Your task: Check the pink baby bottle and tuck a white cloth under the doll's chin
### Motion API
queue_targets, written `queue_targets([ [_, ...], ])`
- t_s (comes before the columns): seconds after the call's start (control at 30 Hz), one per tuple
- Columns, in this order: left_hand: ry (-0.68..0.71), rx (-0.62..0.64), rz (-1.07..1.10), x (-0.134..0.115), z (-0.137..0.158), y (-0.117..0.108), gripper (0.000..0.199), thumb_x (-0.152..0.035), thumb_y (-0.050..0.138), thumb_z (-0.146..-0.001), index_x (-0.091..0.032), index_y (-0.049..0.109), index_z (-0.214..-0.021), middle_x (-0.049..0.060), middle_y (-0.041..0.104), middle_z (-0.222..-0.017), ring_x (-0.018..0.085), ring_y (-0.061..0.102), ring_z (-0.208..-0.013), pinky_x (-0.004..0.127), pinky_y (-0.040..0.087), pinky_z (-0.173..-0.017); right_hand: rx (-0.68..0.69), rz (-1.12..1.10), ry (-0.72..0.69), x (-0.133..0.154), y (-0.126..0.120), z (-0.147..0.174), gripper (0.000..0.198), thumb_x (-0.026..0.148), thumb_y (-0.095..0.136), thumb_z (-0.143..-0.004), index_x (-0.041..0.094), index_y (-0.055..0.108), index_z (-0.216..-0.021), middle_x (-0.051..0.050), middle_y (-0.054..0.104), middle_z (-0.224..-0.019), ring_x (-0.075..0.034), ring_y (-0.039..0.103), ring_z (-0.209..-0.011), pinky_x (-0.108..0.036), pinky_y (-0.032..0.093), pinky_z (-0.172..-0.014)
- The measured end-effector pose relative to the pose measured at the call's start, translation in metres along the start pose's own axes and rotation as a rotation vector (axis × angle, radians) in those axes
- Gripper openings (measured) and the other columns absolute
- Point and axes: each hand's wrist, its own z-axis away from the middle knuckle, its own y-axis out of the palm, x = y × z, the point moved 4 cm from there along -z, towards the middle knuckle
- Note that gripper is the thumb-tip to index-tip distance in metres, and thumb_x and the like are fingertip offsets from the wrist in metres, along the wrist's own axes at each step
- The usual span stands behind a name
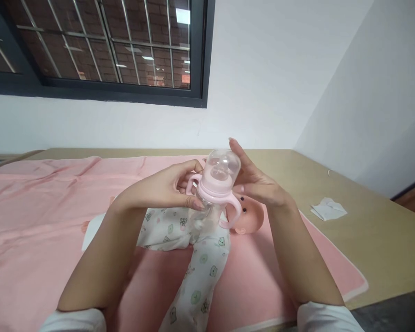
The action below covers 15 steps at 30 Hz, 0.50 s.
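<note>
A baby bottle [214, 186] with a clear dome cap, a pink collar and two pink handles is held up, slightly tilted, in front of me. My left hand [185, 186] is closed around its left side, thumb on the clear body below the collar. Beside the dome, my right hand [254, 177] has its fingers spread, the index pointing up; whether it touches the cap is hard to see. Beneath the bottle lies a baby doll [251, 214] in a white printed outfit, its head to the right and partly hidden by the bottle and my right hand.
A pink blanket [38, 258] spreads under the doll across a wooden table [376, 235]. Folded white tissue [328, 209] lies at the right. Behind the table rise a white wall [256, 92] and a dark-framed barred window [124, 94].
</note>
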Motion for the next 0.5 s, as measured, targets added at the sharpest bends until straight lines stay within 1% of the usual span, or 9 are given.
queue_targets([
  [0.1, 0.029, 0.007, 0.048, 0.0, -0.002, 0.001, 0.048, -0.032, 0.08, -0.073, -0.02, 0.057, -0.114, 0.007, 0.066, -0.115, 0.025, 0.065, -0.104, 0.035, 0.055, -0.084, 0.013, 0.008, -0.05, 0.0, 0.003, 0.001, 0.1, 0.048, 0.082, -0.071, 0.043, 0.027, -0.154, -0.002, 0.049, -0.148, -0.027, 0.048, -0.138, -0.045, 0.05, -0.105],
  [0.2, 0.05, -0.005, 0.087, 0.002, -0.005, 0.0, 0.062, -0.032, 0.081, -0.072, -0.022, 0.055, -0.127, 0.01, 0.062, -0.129, 0.029, 0.062, -0.115, 0.036, 0.055, -0.089, 0.013, -0.03, -0.07, -0.004, 0.01, -0.002, 0.116, 0.052, 0.089, -0.06, 0.044, 0.022, -0.155, -0.004, 0.042, -0.152, -0.028, 0.047, -0.138, -0.044, 0.051, -0.105],
  [0.27, 0.024, -0.024, 0.116, 0.005, -0.007, 0.0, 0.072, -0.033, 0.083, -0.07, -0.023, 0.052, -0.134, 0.011, 0.062, -0.129, 0.031, 0.062, -0.117, 0.037, 0.056, -0.088, -0.01, -0.069, -0.074, -0.008, 0.015, -0.006, 0.123, 0.054, 0.092, -0.054, 0.046, 0.02, -0.154, -0.004, 0.039, -0.154, -0.029, 0.048, -0.137, -0.044, 0.051, -0.106],
  [0.37, -0.035, -0.101, 0.109, 0.01, -0.009, -0.001, 0.08, -0.033, 0.086, -0.064, -0.022, 0.051, -0.135, 0.011, 0.066, -0.119, 0.03, 0.066, -0.107, 0.035, 0.058, -0.079, -0.092, -0.094, -0.082, -0.014, 0.02, -0.012, 0.124, 0.056, 0.093, -0.048, 0.047, 0.024, -0.15, -0.003, 0.034, -0.156, -0.029, 0.048, -0.136, -0.044, 0.051, -0.106],
  [0.43, -0.07, -0.177, 0.063, 0.011, -0.009, -0.001, 0.08, -0.035, 0.087, -0.06, -0.022, 0.053, -0.131, 0.009, 0.068, -0.112, 0.028, 0.069, -0.097, 0.035, 0.058, -0.074, -0.16, -0.073, -0.092, -0.015, 0.02, -0.014, 0.121, 0.056, 0.094, -0.046, 0.046, 0.028, -0.146, -0.003, 0.032, -0.157, -0.029, 0.049, -0.135, -0.043, 0.052, -0.105],
  [0.5, -0.098, -0.279, -0.021, 0.012, -0.007, -0.004, 0.074, -0.04, 0.087, -0.06, -0.023, 0.055, -0.125, 0.007, 0.069, -0.106, 0.026, 0.07, -0.089, 0.036, 0.058, -0.073, -0.224, -0.028, -0.098, -0.013, 0.017, -0.014, 0.117, 0.055, 0.095, -0.045, 0.044, 0.033, -0.143, -0.003, 0.033, -0.155, -0.028, 0.051, -0.133, -0.041, 0.052, -0.103],
])
